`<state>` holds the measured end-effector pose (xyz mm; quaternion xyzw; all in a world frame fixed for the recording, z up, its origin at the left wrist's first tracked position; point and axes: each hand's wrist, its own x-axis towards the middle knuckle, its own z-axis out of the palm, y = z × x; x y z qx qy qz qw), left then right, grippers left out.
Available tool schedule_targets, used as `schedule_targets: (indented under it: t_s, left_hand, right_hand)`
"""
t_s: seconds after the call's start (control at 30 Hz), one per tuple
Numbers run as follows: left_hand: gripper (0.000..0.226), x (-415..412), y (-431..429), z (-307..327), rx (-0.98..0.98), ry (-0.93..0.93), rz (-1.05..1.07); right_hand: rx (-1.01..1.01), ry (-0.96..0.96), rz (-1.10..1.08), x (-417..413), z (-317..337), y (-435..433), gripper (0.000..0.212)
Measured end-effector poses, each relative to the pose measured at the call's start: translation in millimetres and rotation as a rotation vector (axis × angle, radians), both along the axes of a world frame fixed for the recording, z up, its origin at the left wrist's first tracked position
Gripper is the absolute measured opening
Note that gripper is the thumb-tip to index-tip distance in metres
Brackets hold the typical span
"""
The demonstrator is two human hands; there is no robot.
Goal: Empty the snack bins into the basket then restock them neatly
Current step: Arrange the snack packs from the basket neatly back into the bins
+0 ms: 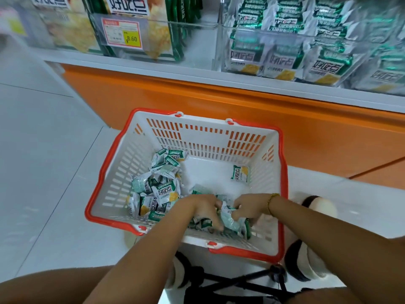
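Tiled shop floor, basket (122, 172) on it; at 6 o'clock inside, left hand (206, 210) and right hand (249, 208) clutching snack packets (230, 219).

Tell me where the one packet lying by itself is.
Head view: the lone packet lies on the basket floor near its far right corner, apart from the left pile.
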<state>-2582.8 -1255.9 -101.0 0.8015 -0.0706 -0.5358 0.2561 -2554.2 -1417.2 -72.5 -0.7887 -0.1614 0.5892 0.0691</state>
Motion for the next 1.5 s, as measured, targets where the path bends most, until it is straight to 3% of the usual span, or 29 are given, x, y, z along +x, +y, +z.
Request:
schedule_targets:
  t_s: [0.1, 0.23, 0.37, 0.47, 0.53, 0.63, 0.7, 0.77, 0.87, 1.03, 1.23, 1.33, 1.43, 1.5]
  left_hand:
    - [0.048, 15, 14, 17, -0.146, -0.019, 0.258]
    - [0.065, 40, 23, 65, -0.447, 0.149, 0.758]
    - [0.029, 56, 9, 120, -0.73, 0.178, 0.967]
    - [0.029, 60, -6, 145, -0.958, 0.129, 1.119]
    - [0.033, 61, -14, 156, -1.12, 0.098, 1.186]
    - [0.037, 61, -24, 172, -1.27, 0.061, 1.215]
    - [0.041, 59, -29, 183, -1.277, 0.055, 1.192]
    - [0.04, 57, -35, 193, -1.203, 0.01, 1.176]
    - [0.032, 54, -46, 205, -1.147, -0.062, 1.202]
    - [0.035, 51, -60, 212, -1.357, 0.06, 1.275]
    - [0.084, 43, -48, 223, -1.711, 0.263, 1.18]
    - [0.075, 40, -45, 229, -1.797, 0.352, 1.102]
    - [0.063, 39, -46, 231, -1.758, 0.387, 1.117]
    - [0.071, 38, -49, 232, -1.683, 0.404, 1.16]
  right_hand:
    - [0.078, -0.087, -0.14, 17, 16, -7, 0.051]
    - [0.267, -0.045, -0.379, 53, 77, -11, 0.032]
    - [0.463, -0.059, -0.55, 77, 137, -22, 0.034]
    - [0.565, -0.098, -0.567, 88, 178, -31, 0.023]
    - [0.611, -0.164, -0.564, 91, 202, -37, 0.033]
    - [0.564, -0.522, -0.459, 85, 227, -38, 0.069]
    - [0.456, -0.778, -0.312, 79, 236, -40, 0.07]
    - [0.419, -0.885, -0.225, 72, 241, -46, 0.063]
    - [0.504, -0.928, -0.217, 62, 246, -59, 0.053]
    - [0.578, -0.944, -0.132, 53, 247, -78, 0.058]
    - [0.67, -1.028, -0.048, 48, 260, -87, 0.056]
    - [0.683, -1.04, -0.066, 49, 260, -89, 0.049]
    - [0.709, -1.043, -0.079, 48, 259, -95, 0.045]
    - [0.683, -1.051, -0.086, 48, 260, -98, 0.049]
